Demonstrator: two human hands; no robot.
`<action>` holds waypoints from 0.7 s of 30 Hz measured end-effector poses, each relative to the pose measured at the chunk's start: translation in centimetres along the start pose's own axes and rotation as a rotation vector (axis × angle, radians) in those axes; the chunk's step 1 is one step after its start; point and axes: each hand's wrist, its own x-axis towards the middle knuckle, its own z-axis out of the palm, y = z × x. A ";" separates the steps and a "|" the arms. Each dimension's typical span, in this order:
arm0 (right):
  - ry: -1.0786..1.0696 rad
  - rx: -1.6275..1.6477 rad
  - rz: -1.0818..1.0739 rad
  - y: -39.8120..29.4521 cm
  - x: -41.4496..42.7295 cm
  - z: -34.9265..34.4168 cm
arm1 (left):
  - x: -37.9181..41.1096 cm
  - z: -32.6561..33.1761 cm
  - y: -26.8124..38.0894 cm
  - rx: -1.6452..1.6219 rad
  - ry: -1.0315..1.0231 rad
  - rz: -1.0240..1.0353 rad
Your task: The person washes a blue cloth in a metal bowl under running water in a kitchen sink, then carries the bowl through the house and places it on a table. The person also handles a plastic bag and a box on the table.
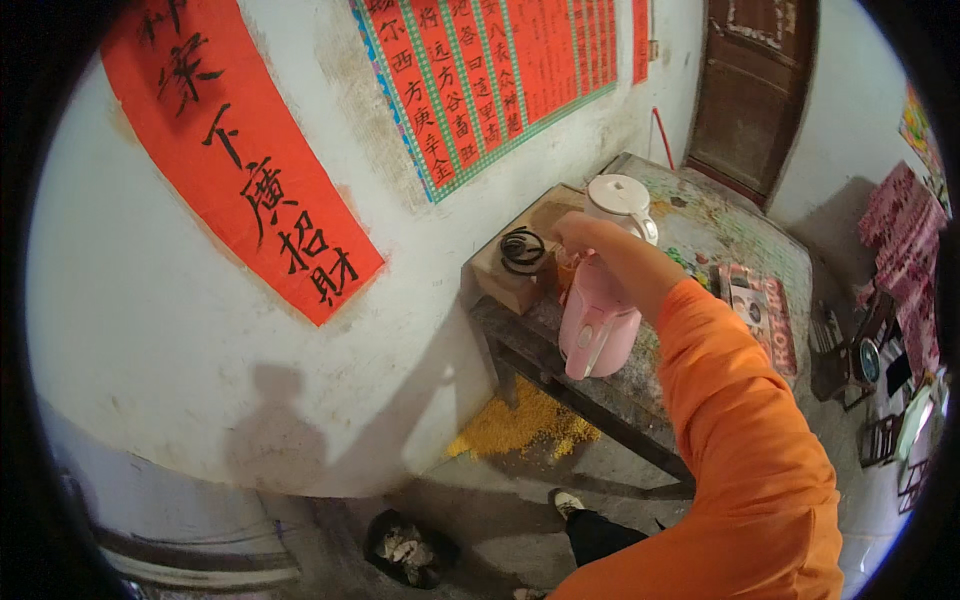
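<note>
My right hand [581,234], at the end of an orange sleeve, reaches over the wooden table between a white electric kettle [619,196] and a pink jug-shaped appliance [592,330]. Its fingers curl down by an orange item [568,274], partly hidden behind the pink appliance. Whether they grip anything I cannot tell. Left of the hand, a coiled black cord [522,251] lies on a cardboard box [514,289]. My left hand is out of view.
Flat printed packages [776,322] lie on the table's right side. Yellow grain [532,424] is heaped on the floor beneath. A black bin [409,551] stands lower left, and red paper sheets [255,172] with writing cover the wall. Furniture crowds the far right.
</note>
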 end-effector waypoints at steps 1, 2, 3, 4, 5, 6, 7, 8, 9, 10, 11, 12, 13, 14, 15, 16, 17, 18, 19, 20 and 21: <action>0.010 0.086 0.033 0.6 -0.8 -0.1 | -1.6 1.4 1.1 -0.065 0.091 -0.173; 0.024 0.173 0.068 1.3 -1.6 -0.3 | -2.8 2.9 2.7 -0.092 0.126 -0.202; 0.043 0.257 0.099 1.7 -2.2 -0.9 | -3.6 4.3 4.4 -0.124 0.165 -0.227; 0.129 0.306 0.082 1.8 -3.1 -1.6 | -4.2 5.5 6.1 -0.161 0.206 -0.249; 0.217 0.352 0.068 1.9 -4.4 -2.4 | -4.5 6.7 7.5 -0.200 0.241 -0.270; 0.302 0.401 0.058 2.1 -5.3 -3.0 | -4.6 7.3 8.5 -0.233 0.275 -0.293; 0.280 0.439 0.064 2.5 -5.7 -4.0 | -4.5 7.6 8.9 -0.263 0.307 -0.315; 0.256 0.486 0.067 2.7 -6.0 -4.8 | -3.8 7.3 8.5 -0.251 0.229 -0.218; 0.227 0.535 0.061 2.2 -6.0 -5.6 | -2.8 7.3 8.1 -0.240 0.162 -0.123; 0.231 0.616 0.071 1.6 -6.0 -6.3 | -2.7 7.1 7.4 -0.226 0.095 -0.028; 0.308 0.537 0.021 2.2 -6.1 -5.9 | -3.0 8.6 8.9 -0.183 0.149 -0.092; 0.382 0.457 -0.024 3.3 -6.0 -5.2 | -4.1 11.9 13.5 -0.135 0.198 -0.155; 0.455 0.382 -0.085 3.7 -5.9 -5.0 | -5.1 13.5 16.0 -0.091 0.263 -0.215; 0.422 0.409 -0.067 3.3 -5.9 -5.2 | -5.4 13.4 15.6 -0.127 0.251 -0.164; 0.390 0.434 -0.051 2.7 -5.9 -5.8 | -5.1 13.3 14.7 -0.167 0.239 -0.111; 0.359 0.459 -0.027 2.6 -6.0 -6.0 | -4.7 13.3 14.1 -0.201 0.221 -0.055; 0.332 0.461 -0.019 2.8 -5.6 -5.4 | -4.4 13.2 13.6 -0.239 0.228 -0.082; 0.312 0.458 0.007 4.0 -5.3 -4.3 | -3.6 13.3 13.5 -0.272 0.215 -0.106; 0.289 0.459 0.016 3.9 -5.0 -4.2 | -3.4 13.3 13.3 -0.311 0.219 -0.130; 0.290 0.417 0.015 4.0 -4.8 -4.1 | -3.4 13.3 13.1 -0.322 0.227 -0.107; 0.290 0.378 0.006 3.1 -4.8 -4.5 | -3.6 13.2 12.9 -0.333 0.243 -0.083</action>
